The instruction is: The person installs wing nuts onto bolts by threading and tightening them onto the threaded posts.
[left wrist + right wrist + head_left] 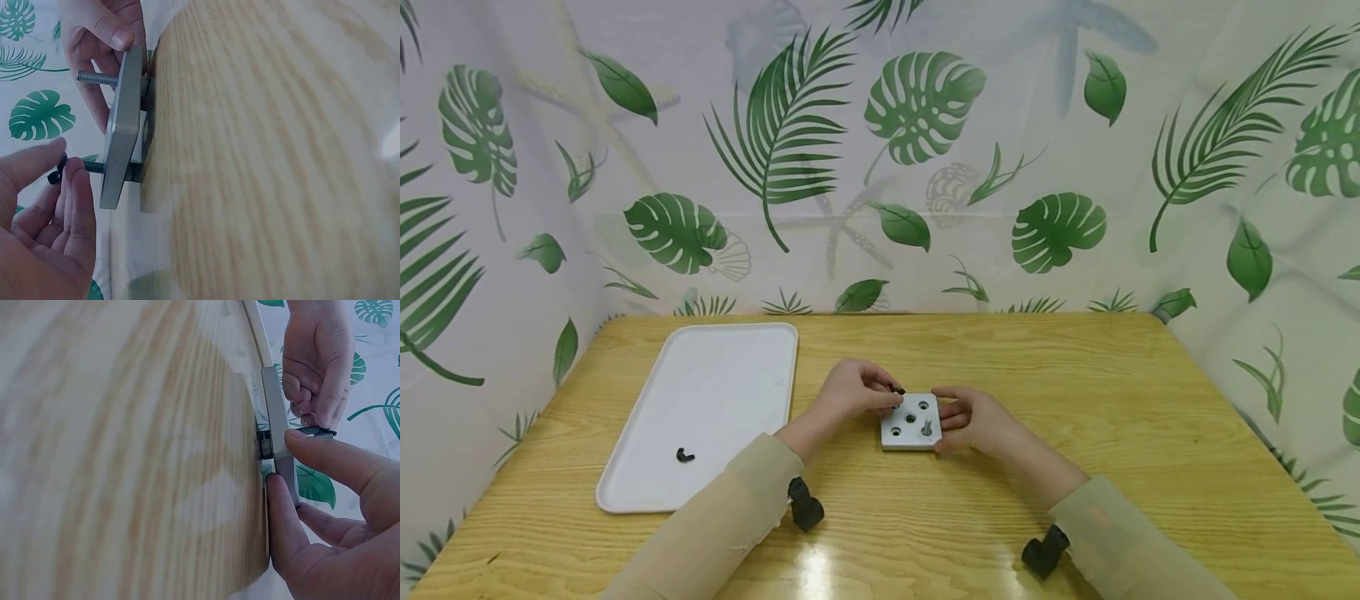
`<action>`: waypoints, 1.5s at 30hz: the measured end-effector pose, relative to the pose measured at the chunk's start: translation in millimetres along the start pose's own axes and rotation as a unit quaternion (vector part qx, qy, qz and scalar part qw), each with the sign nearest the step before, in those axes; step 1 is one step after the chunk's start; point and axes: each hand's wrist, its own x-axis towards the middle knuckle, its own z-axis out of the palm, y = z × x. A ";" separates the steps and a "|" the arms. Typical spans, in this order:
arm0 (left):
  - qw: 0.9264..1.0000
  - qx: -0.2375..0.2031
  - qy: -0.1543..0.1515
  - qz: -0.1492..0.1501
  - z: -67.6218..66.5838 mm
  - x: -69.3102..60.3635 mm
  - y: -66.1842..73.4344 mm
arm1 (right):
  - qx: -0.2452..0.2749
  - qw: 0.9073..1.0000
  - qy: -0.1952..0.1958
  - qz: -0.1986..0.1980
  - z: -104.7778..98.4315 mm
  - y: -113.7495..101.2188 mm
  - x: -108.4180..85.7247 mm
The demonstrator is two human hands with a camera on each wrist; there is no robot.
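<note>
A square silver metal plate with several holes lies in front of me, raised off the table on bolt heads. My right hand grips its right edge, thumb and fingers on opposite faces in the right wrist view. Between thumb and fingertips, my left hand pinches a small black wing nut at the tip of a threaded bolt at the plate's far left corner. Another bolt stands bare at the near right corner. Fingers partly hide the wing nut.
To the left lies a white tray, holding a second black wing nut. The wooden table extends around the plate. A leaf-patterned cloth hangs behind and at both sides.
</note>
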 end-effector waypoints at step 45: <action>1.000 0.008 0.003 0.005 -0.3 -0.9 -1.8 | -0.029 1.000 -0.010 -0.003 0.9 -3.8 -3.4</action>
